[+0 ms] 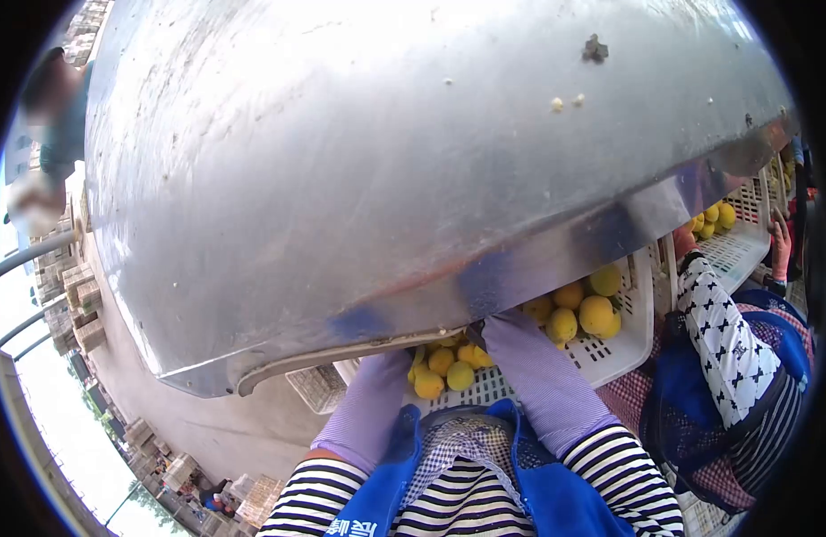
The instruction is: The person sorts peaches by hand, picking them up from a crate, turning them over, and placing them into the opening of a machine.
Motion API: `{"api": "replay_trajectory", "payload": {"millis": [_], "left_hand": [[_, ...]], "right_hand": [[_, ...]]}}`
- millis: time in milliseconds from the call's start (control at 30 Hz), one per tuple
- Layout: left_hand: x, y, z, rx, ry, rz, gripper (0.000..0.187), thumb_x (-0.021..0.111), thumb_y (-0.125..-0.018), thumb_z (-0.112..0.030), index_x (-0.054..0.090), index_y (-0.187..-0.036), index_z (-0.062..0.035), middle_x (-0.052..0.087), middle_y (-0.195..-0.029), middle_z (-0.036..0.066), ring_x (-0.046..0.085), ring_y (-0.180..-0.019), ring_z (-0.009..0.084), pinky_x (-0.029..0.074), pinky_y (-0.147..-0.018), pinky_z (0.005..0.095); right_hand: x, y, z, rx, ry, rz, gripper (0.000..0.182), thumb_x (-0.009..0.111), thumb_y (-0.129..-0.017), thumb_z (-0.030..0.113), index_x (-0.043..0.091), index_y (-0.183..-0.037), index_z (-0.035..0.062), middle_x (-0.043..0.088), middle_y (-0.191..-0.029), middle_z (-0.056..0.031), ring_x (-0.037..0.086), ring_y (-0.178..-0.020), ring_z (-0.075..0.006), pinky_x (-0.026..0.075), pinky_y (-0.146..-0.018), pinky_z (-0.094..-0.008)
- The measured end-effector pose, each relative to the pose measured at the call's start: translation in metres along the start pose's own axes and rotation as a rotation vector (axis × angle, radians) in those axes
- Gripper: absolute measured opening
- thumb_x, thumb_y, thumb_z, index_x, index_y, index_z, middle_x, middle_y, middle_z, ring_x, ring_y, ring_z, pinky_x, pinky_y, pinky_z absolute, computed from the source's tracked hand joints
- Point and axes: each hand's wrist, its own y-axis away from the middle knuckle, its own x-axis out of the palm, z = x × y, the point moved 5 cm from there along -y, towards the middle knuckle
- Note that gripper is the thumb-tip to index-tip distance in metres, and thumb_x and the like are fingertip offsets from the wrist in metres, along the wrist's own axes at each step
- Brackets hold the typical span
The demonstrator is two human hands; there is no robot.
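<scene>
Both hands are hidden under the metal desk [431,179], beyond the 2 purple sleeves [547,376]; what they hold cannot be told. The desk also covers part of the white crate [645,309]. At left, a person [66,134] is blurred; the near edge cuts off the blue apron [565,501].

Yellow fruit [596,316], seemingly loose in white crate [643,313]

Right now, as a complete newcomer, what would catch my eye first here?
Probably the broad, shiny silver metal sheet, which fills the upper middle of the view. Below its lower edge, round yellow-orange fruit lies in a white slotted plastic crate. Two lilac cloth sleeves reach up to that edge from the bottom, with some of the fruit between them.
</scene>
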Motion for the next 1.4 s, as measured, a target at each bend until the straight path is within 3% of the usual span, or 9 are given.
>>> {"api": "replay_trajectory", "payload": {"millis": [267, 400, 467, 600, 700, 900, 1100, 1200, 1400], "left_hand": [[-0.041, 0.061, 0.101, 0.023, -0.052, -0.265, 0.063, 0.061, -0.081, -0.058, 0.055, -0.125, -0.0134, 0.062, -0.119, 0.013, 0.057, -0.114, 0.0336, 0.04, -0.093, 0.056], [-0.084, 0.055, 0.087, -0.205, -0.089, 0.348, 0.075, 0.064, -0.075, -0.064, 0.051, -0.129, -0.014, 0.061, -0.122, 0.015, 0.053, -0.12, 0.0349, 0.036, -0.102, 0.0534], [-0.016, 0.066, 0.139, -0.085, 0.246, -0.085, 0.076, 0.065, -0.072, -0.069, 0.053, -0.126, -0.0162, 0.062, -0.12, 0.016, 0.057, -0.115, 0.0357, 0.042, -0.097, 0.0498], [-0.04, 0.059, 0.154, -0.185, -0.069, 0.299, 0.081, 0.061, -0.071, -0.076, 0.051, -0.127, -0.0178, 0.067, -0.108, 0.016, 0.066, -0.099, 0.036, 0.051, -0.081, 0.0477], [-0.043, 0.069, 0.154, -0.25, -0.121, 0.496, 0.094, 0.057, -0.07, -0.081, 0.041, -0.139, -0.0201, 0.067, -0.109, 0.018, 0.067, -0.102, 0.0337, 0.052, -0.082, 0.0452], [-0.003, 0.066, 0.171, -0.314, 0.107, 0.411, 0.09, 0.068, -0.075, -0.067, 0.033, -0.142, -0.0175, 0.064, -0.118, 0.02, 0.062, -0.112, 0.0385, 0.052, -0.085, 0.0447], [-0.132, 0.108, 0.105, -0.13, 0.931, 0.047, 0.078, 0.075, -0.084, -0.03, 0.029, -0.142, -0.0067, 0.053, -0.131, 0.021, 0.064, -0.104, 0.0305, 0.055, -0.083, 0.04], [-0.173, 0.15, 0.015, -0.121, 1.573, 0.013, 0.073, 0.076, -0.084, -0.023, 0.032, -0.139, -0.0032, 0.054, -0.126, 0.015, 0.061, -0.104, 0.0229, 0.056, -0.08, 0.035], [-0.2, 0.176, 0.017, -0.032, 1.47, -0.281, 0.059, 0.069, -0.09, -0.021, 0.038, -0.136, -0.0015, 0.052, -0.126, 0.013, 0.055, -0.112, 0.02, 0.054, -0.085, 0.0336]], "right_hand": [[0.008, 0.018, 0.089, -0.138, -0.1, -0.006, 0.039, 0.066, -0.086, 0.034, 0.063, -0.117, 0.0109, 0.062, -0.117, -0.0121, 0.062, -0.104, -0.0302, 0.051, -0.084, -0.0437], [0.004, 0.052, 0.076, -0.109, -0.79, 0.005, 0.045, 0.061, -0.091, 0.037, 0.058, -0.127, 0.0113, 0.059, -0.122, -0.0102, 0.062, -0.105, -0.0267, 0.052, -0.084, -0.0406], [-0.036, 0.071, 0.098, 0.196, -1.105, 0.301, 0.051, 0.057, -0.093, 0.037, 0.049, -0.137, 0.0116, 0.056, -0.129, -0.0079, 0.059, -0.108, -0.0226, 0.051, -0.087, -0.038], [-0.076, 0.094, 0.131, 0.402, -1.431, 0.559, 0.065, 0.061, -0.092, 0.037, 0.039, -0.146, 0.0097, 0.05, -0.137, -0.0061, 0.053, -0.119, -0.0187, 0.05, -0.093, -0.0356], [-0.086, 0.105, 0.144, 0.097, -1.45, 0.39, 0.075, 0.071, -0.086, 0.035, 0.037, -0.147, 0.0067, 0.052, -0.134, -0.0077, 0.052, -0.122, -0.0192, 0.049, -0.096, -0.0352], [-0.09, 0.114, 0.137, 0.172, -1.231, 0.108, 0.069, 0.075, -0.083, 0.034, 0.048, -0.138, 0.0019, 0.059, -0.126, -0.0107, 0.056, -0.115, -0.0186, 0.048, -0.094, -0.0323], [-0.113, 0.131, 0.149, 0.423, -1.288, 0.163, 0.067, 0.076, -0.081, 0.043, 0.056, -0.128, 0.0001, 0.064, -0.118, -0.0133, 0.062, -0.107, -0.0224, 0.049, -0.092, -0.0342], [-0.124, 0.157, 0.12, 0.166, -1.01, 0.017, 0.07, 0.08, -0.077, 0.042, 0.056, -0.127, 0.0001, 0.063, -0.119, -0.0165, 0.062, -0.108, -0.026, 0.05, -0.092, -0.0359], [-0.157, 0.174, 0.16, -0.04, -0.716, -0.242, 0.073, 0.088, -0.066, 0.034, 0.057, -0.123, 0.0011, 0.06, -0.117, -0.0185, 0.061, -0.105, -0.0331, 0.051, -0.089, -0.0378]]}}
